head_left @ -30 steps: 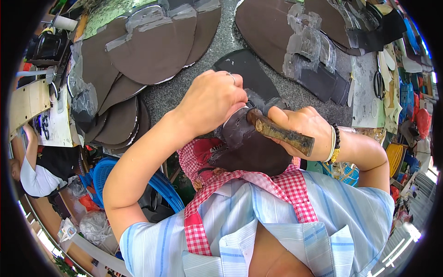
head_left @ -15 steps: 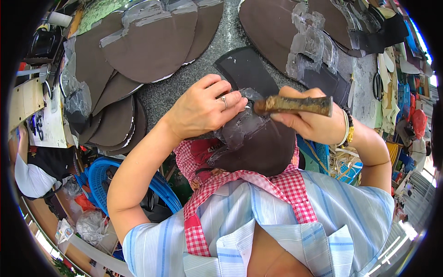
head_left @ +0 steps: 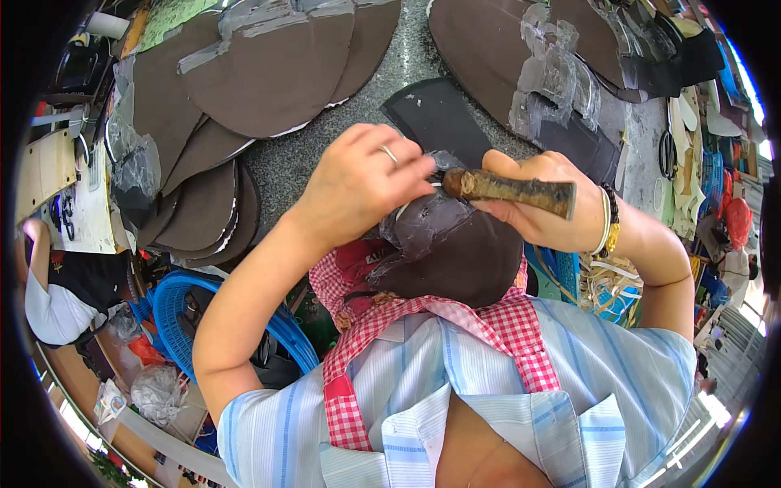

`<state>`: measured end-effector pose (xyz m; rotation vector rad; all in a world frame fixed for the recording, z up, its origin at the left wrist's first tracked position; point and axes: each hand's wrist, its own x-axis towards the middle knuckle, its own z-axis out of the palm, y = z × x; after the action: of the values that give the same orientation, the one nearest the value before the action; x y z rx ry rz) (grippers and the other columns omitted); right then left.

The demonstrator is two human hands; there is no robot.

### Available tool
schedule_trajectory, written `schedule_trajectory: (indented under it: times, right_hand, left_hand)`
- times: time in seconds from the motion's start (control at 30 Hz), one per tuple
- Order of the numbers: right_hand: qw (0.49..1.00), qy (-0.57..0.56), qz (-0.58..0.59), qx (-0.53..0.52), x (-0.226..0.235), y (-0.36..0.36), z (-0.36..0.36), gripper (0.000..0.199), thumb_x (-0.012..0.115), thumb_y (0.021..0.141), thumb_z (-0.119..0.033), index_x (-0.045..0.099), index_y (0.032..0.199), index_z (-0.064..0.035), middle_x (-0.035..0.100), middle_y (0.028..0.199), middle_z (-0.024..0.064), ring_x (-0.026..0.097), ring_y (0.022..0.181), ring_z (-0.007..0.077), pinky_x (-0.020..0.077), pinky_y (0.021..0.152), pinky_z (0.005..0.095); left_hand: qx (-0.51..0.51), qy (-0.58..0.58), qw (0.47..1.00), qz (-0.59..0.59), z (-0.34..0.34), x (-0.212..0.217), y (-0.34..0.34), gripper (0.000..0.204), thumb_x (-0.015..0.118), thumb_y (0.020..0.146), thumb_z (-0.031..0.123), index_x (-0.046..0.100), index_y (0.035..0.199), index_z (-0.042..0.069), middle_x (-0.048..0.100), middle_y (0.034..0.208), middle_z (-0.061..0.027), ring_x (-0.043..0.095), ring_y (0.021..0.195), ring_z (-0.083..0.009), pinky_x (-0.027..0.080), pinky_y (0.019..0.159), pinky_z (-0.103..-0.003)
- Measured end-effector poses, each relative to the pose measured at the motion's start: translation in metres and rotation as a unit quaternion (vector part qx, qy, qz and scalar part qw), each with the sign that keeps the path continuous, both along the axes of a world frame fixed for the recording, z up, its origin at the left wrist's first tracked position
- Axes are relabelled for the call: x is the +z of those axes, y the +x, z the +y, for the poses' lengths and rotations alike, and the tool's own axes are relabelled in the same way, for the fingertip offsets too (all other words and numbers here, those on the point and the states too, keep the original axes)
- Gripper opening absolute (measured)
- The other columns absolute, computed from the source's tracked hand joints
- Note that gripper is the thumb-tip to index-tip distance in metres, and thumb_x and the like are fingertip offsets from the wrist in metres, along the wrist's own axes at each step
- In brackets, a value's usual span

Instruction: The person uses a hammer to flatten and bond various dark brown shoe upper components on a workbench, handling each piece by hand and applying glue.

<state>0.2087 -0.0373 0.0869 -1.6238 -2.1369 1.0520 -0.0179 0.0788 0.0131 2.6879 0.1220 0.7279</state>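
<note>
The left hand (head_left: 358,187) pinched the top edge of a dark brown domed piece (head_left: 455,256) held against the chest above the tabletop (head_left: 325,154), while the right hand (head_left: 541,207) gripped a wooden-handled tool (head_left: 508,187), lying crosswise, tip meeting that edge.

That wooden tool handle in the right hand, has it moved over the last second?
Yes. The wooden handle has swung from slanting to nearly level, and the right hand has risen closer to the flat black sheet on the stone table.
</note>
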Motion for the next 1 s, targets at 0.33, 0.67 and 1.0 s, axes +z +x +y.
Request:
schedule_trajectory:
  times: [0.33,0.67,1.0]
  right_hand:
    - [1.000,-0.004,0.016,-0.023,-0.002,0.007,0.007,0.020,0.065,0.093,-0.022,0.056,0.102,-0.0063,0.058,0.064,0.0170,0.062,0.062,0.0385,0.0480,0.053,0.0444]
    - [0.998,0.040,-0.002,0.045,-0.003,0.005,0.012,0.017,0.065,0.092,-0.017,0.061,0.102,-0.0029,0.057,0.075,0.0156,0.061,0.063,0.0363,0.0475,0.057,0.0436]
    - [0.994,-0.032,-0.057,0.083,0.001,0.004,0.023,0.023,0.063,0.094,-0.027,0.056,0.102,-0.0062,0.058,0.062,0.0160,0.062,0.063,0.0380,0.0494,0.058,0.0450]
  left_hand:
    - [0.108,-0.038,0.992,0.051,-0.033,0.010,-0.005,0.022,0.075,0.075,0.013,0.073,0.096,0.009,0.066,0.093,-0.0025,0.063,0.085,-0.0230,0.051,0.079,-0.037]
    - [0.115,0.004,0.990,0.083,-0.040,0.012,-0.006,0.020,0.071,0.078,0.012,0.073,0.098,0.008,0.064,0.096,-0.0045,0.063,0.085,-0.0236,0.050,0.079,-0.037]
    - [0.238,-0.276,0.925,0.112,-0.053,0.018,-0.011,0.020,0.075,0.080,0.011,0.073,0.099,0.008,0.064,0.088,-0.0041,0.063,0.077,-0.0232,0.050,0.071,-0.037]
